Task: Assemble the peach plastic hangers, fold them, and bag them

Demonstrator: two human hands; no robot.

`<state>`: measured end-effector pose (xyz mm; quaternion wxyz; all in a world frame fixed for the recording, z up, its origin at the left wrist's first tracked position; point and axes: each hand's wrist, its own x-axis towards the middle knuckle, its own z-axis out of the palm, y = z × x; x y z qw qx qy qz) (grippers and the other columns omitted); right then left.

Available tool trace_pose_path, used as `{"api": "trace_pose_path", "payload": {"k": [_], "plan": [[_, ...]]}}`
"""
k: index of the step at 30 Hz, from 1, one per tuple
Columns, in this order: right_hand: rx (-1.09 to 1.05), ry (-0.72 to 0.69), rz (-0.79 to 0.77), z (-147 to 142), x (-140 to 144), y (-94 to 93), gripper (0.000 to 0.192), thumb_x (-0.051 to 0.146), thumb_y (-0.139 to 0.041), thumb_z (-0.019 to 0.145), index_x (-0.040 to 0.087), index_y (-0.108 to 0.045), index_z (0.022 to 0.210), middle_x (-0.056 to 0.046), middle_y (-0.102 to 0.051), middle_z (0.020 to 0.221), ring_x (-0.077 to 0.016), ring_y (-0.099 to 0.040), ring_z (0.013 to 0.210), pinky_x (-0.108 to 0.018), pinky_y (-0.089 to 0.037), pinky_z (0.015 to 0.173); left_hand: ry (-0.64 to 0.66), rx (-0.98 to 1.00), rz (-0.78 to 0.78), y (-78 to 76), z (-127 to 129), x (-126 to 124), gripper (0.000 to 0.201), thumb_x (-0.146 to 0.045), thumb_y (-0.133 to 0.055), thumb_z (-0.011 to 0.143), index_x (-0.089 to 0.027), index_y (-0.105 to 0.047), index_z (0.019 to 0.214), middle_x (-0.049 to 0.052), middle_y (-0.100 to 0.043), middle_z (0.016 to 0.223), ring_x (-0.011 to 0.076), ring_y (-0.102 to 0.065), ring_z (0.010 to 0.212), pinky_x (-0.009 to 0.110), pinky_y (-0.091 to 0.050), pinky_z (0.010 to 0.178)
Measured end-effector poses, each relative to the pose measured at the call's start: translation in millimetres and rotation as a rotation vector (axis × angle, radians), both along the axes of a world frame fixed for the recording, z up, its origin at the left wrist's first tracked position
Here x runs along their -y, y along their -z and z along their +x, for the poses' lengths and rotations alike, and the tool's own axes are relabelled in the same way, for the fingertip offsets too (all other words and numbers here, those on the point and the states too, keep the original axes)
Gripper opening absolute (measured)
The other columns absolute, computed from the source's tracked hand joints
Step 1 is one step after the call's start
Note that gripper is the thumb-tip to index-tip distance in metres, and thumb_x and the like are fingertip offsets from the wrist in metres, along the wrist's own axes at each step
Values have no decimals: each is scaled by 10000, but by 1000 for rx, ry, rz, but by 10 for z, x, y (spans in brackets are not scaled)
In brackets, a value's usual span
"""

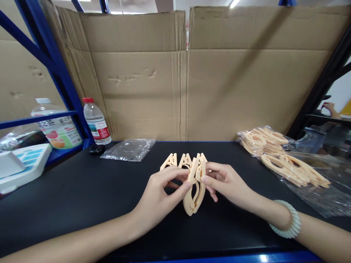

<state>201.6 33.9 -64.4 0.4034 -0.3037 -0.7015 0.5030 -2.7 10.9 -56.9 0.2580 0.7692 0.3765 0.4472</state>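
A: Where's the stack of peach plastic clips (195,182)?

B: Mid desk, near the front edge, standing on end on the black desk top (82,190). Left hand (159,193) pinches its left side w/ thumb and fingers; right hand (227,182) closes on its right side.

A: Other stuff?

B: More peach clips in a clear plastic bag (287,160) at the right edge. Empty clear bag (128,149) and red-capped water bottle (96,122) by the back-left corner.

Table (82,190): clips (195,182) centre, between both hands; bagged clips (285,160) right; bottle (96,120) left rear; cardboard (186,73) behind.
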Motion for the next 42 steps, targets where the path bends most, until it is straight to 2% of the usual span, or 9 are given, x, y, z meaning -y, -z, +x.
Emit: {"api": "trace_pose_path", "payload": {"k": [3,6,9,12,15,22,28,38,42], "plan": [[-60,8,-21,-14,-5,-13,262,389,-679,770,149,-575,774,31,-510,655,-50,-446,447,-190,-449,383,11,8,-9,6,1,-4,205,-247,-615,830,-243,-689,1020,24,-689,977,165,-643,872,228,-554,681],[-61,20,-14,-12,-3,-26,249,372,-685,770,148,-577,769,23,-536,689,-40,-453,434,-184,-447,387,54,60,-162,14,-6,-34,254,-271,-622,828,-231,-677,1073,30,-699,917,163,-649,811,242,-554,665],[-53,30,-22,2,-7,-31,249,374,-691,765,146,-596,788,27,-535,662,-45,-461,437,-188,-448,400,159,172,-323,23,-20,-77,282,-294,-637,820,-216,-673,1089,41,-708,931,175,-657,843,279,-563,733],[-46,55,-11,13,-17,-29,269,390,-683,770,142,-626,858,15,-561,673,-51,-466,434,-197,-443,402,188,253,-384,26,-28,-110,270,-277,-662,801,-202,-685,1059,43,-718,930,178,-662,869,302,-554,800],[-35,63,1,17,-23,-17,274,385,-668,785,138,-637,899,2,-584,702,-48,-470,428,-198,-437,403,148,261,-378,29,-26,-126,263,-261,-691,770,-178,-697,1020,49,-724,887,179,-667,821,320,-557,791],[-42,60,-27,17,-15,-7,265,380,-705,750,139,-615,812,9,-583,688,-49,-491,414,-196,-437,400,46,225,-353,32,-21,-131,248,-256,-718,741,-166,-701,972,47,-724,880,174,-674,836,269,-558,773],[-47,37,-36,23,-21,-18,265,380,-708,748,132,-617,768,-16,-613,742,-45,-493,412,-195,-425,393,38,195,-289,71,-30,-120,258,-277,-706,757,-193,-704,1001,40,-719,913,184,-671,866,269,-567,755],[-71,14,-64,31,-48,-21,260,372,-712,741,129,-621,724,9,-551,677,-50,-471,449,-188,-404,394,38,143,-213,63,-17,-81,268,-273,-685,777,-197,-703,1033,42,-718,939,189,-675,866,263,-588,718],[-104,57,-83,124,-117,-80,259,367,-716,734,129,-620,768,9,-555,664,-52,-458,457,-190,-401,403,92,102,-192,48,-13,-81,383,-239,-648,792,-201,-623,1172,46,-677,1094,179,-662,930,299,-576,823]]}}
